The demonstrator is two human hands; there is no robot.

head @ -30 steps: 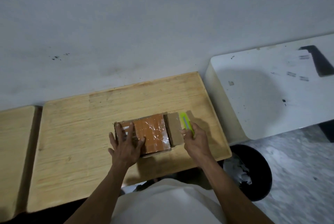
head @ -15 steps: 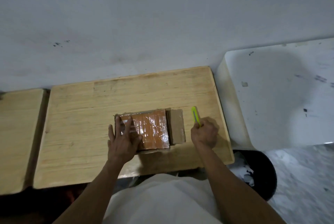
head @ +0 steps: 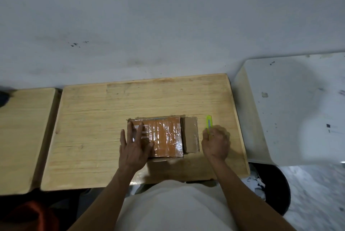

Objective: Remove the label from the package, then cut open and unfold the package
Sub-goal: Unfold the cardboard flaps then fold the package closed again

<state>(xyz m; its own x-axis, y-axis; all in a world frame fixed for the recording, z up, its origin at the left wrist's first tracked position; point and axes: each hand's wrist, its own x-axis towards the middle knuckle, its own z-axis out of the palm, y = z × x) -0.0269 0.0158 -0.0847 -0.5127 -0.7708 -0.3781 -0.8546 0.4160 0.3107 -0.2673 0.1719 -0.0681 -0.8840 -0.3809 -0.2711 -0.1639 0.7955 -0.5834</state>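
Observation:
A brown cardboard package (head: 166, 136) wrapped in shiny clear tape lies on the wooden table (head: 93, 137), near its front edge. One brown flap (head: 190, 133) is folded out flat on the package's right side. My left hand (head: 135, 146) lies flat on the left part of the package, fingers spread, covering a whitish patch there. My right hand (head: 216, 143) rests on the table just right of the flap, closed on a yellow-green utility knife (head: 209, 122) that points away from me.
A second wooden table (head: 22, 133) stands to the left. A white table (head: 298, 109) stands to the right. A black bin (head: 274, 193) with crumpled paper sits on the floor under the right corner. A grey wall runs behind the tables.
My right hand has drawn the knife away from the flap's edge to the right and set down on the table. My left hand has stayed on the package. The view has shifted slightly.

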